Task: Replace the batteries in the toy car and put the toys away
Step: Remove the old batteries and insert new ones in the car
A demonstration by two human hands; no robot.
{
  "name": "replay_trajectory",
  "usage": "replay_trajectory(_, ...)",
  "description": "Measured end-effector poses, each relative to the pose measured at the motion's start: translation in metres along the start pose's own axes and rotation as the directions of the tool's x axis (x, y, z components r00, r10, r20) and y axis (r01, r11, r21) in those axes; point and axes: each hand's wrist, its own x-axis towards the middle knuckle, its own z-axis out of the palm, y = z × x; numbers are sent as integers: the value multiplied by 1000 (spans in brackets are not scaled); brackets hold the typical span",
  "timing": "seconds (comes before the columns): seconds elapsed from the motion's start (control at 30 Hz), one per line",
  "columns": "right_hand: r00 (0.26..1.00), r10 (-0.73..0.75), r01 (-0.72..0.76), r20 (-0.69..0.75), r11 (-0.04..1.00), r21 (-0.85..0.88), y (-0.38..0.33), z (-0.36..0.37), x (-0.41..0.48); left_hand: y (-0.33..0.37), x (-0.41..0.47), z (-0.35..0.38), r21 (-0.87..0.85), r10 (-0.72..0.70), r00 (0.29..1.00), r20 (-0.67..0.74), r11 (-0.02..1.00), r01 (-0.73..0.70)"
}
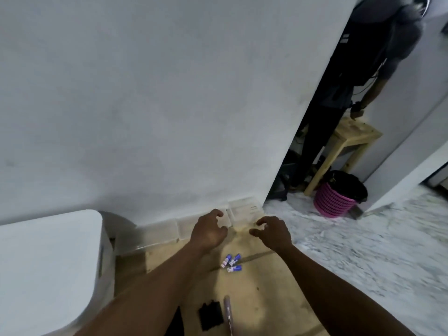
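Both of my arms reach forward over a wooden tabletop (257, 297). My left hand (208, 231) and my right hand (272, 232) hover with loosely curled fingers on either side of a clear plastic box (244, 209) that stands against the wall. Neither hand visibly holds anything, and I cannot tell whether they touch the box. Three blue batteries (232, 262) lie on the table below my hands. Near the bottom edge lie a black cover piece (211, 316) and a screwdriver (228, 314). No toy car is in view.
More clear boxes (164, 231) line the wall to the left. A white rounded object (48, 263) fills the left side. On the marble floor at right stand a pink basket (335, 202) and a wooden stool (351, 137), with a person (378, 57) beside it.
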Motion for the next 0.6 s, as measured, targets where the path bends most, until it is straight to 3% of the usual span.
replay_trajectory(0.13,980,-156,188,123,928,-323,7,1,53,17,52,31,153,5,999,44,988,-12)
replay_trajectory(0.27,922,-297,386,248,735,-558,2,17,96,16,92,53,314,-7,997,82,949,-19)
replay_trajectory(0.47,790,-475,599,387,467,-650,-10,28,113,4,120,62,504,98,994,58,856,-113)
replay_trajectory(0.6,751,-458,657,476,449,-606,-16,30,115,2,127,60,591,151,987,54,792,-153)
